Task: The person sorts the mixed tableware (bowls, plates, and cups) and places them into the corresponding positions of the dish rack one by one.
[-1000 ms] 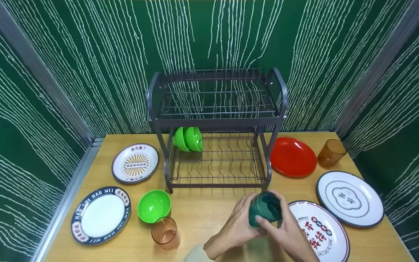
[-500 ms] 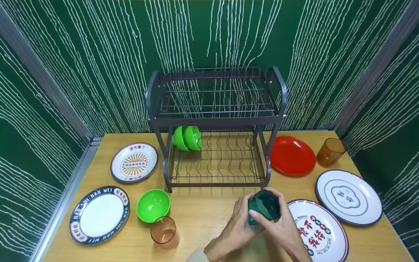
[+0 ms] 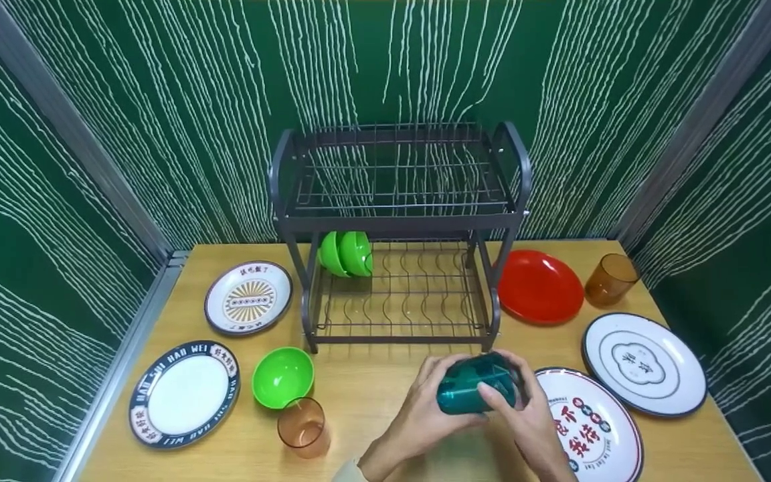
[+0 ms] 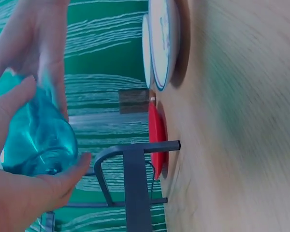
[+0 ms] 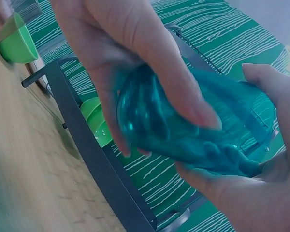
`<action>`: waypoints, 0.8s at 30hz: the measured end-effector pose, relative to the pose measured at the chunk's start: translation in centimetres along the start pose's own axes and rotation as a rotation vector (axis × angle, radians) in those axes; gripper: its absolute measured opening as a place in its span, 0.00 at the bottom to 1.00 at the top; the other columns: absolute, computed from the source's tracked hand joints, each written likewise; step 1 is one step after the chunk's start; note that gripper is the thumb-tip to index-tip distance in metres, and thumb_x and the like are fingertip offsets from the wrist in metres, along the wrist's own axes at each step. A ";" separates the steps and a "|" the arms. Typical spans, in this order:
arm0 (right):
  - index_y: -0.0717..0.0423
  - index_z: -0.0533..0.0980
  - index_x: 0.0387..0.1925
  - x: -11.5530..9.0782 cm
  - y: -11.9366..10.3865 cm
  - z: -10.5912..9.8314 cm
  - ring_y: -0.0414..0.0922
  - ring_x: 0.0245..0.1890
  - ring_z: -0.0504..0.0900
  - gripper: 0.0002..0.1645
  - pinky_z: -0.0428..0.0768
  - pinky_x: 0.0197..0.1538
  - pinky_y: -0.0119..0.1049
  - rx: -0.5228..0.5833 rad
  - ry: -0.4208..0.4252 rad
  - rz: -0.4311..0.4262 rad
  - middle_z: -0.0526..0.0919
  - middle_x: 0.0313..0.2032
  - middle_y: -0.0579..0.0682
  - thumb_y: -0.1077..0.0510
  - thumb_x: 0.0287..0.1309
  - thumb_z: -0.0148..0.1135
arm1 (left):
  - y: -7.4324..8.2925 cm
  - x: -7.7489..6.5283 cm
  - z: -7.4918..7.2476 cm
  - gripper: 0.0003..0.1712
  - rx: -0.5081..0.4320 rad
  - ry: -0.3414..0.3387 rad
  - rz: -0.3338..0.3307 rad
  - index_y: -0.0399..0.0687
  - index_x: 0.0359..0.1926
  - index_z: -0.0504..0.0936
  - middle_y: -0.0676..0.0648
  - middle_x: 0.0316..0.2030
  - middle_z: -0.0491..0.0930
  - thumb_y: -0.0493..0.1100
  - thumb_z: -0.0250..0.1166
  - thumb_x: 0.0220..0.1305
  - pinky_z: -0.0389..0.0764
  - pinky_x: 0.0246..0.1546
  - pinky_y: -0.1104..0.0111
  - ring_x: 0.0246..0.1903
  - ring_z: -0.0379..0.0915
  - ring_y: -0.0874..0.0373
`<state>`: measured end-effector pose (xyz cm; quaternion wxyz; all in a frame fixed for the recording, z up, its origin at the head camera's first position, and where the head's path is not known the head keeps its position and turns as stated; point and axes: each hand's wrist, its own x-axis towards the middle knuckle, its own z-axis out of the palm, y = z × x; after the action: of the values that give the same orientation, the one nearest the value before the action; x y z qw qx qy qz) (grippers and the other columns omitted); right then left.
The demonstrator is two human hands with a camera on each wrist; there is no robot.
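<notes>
Both hands hold a teal see-through drinking glass [image 3: 469,389] above the table at front right of centre. It is tipped onto its side in the air. My left hand [image 3: 419,405] grips its left end from below, and in the left wrist view the thumb and fingers of that left hand [image 4: 31,186] curl about the glass [image 4: 43,133]. My right hand [image 3: 527,418] grips the other end, its thumb across the near side. In the right wrist view the right hand [image 5: 261,188] holds one end of the glass [image 5: 193,128] while the left overlaps the other.
A dark two-tier dish rack [image 3: 399,224] stands behind, with two green bowls [image 3: 345,254] on its lower tier. Another green bowl [image 3: 283,378], an orange glass [image 3: 303,428] and two plates [image 3: 185,395] lie left. Several plates [image 3: 600,435], including a red plate [image 3: 539,288], and an amber glass [image 3: 612,281] lie right.
The teal glass has turned in the hands, from its mouth facing up toward the camera to lying nearly sideways. My left hand has shifted slightly left around it.
</notes>
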<state>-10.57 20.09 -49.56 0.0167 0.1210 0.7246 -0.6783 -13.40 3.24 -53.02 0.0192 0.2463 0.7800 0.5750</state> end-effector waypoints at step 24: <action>0.54 0.66 0.64 0.7 3.3 -0.2 0.52 0.61 0.70 0.31 0.71 0.59 0.39 -0.096 -0.163 -0.108 0.70 0.62 0.57 0.52 0.62 0.61 | 2.1 1.1 -2.1 0.45 -0.179 0.066 0.080 0.67 0.69 0.54 0.55 0.64 0.63 0.52 0.69 0.56 0.70 0.57 0.57 0.59 0.66 0.58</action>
<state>-10.61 20.56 -52.93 0.0450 0.0253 0.7578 -0.6504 -14.25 2.23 -50.13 -0.0076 0.2556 0.7153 0.6504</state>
